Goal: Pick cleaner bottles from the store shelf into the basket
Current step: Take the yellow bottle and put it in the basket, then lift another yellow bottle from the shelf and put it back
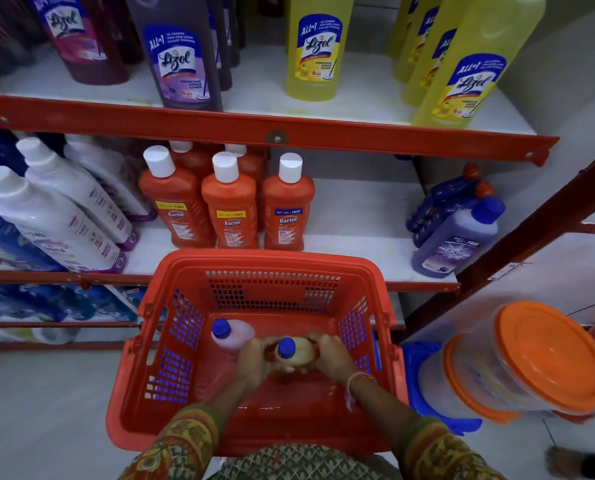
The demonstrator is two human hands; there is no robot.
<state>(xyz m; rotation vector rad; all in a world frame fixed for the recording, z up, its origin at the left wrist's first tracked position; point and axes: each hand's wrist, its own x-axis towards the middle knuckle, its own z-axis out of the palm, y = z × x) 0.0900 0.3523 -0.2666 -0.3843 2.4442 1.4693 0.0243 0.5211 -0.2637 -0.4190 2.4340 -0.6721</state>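
Note:
A red plastic basket sits on the floor below the shelves. Inside it stands a pale pink bottle with a blue cap. Beside that one, a yellowish cleaner bottle with a blue cap is upright low in the basket, seen from above. My left hand grips its left side and my right hand grips its right side. Several orange Bactin bottles with white caps stand on the middle shelf straight behind the basket. A purple Bactin bottle stands at that shelf's right end.
The top shelf holds yellow Lizol bottles and purple Lizol bottles. White bottles lean at the middle shelf's left. Stacked clear containers with orange lids stand right of the basket. A red diagonal rack brace runs on the right.

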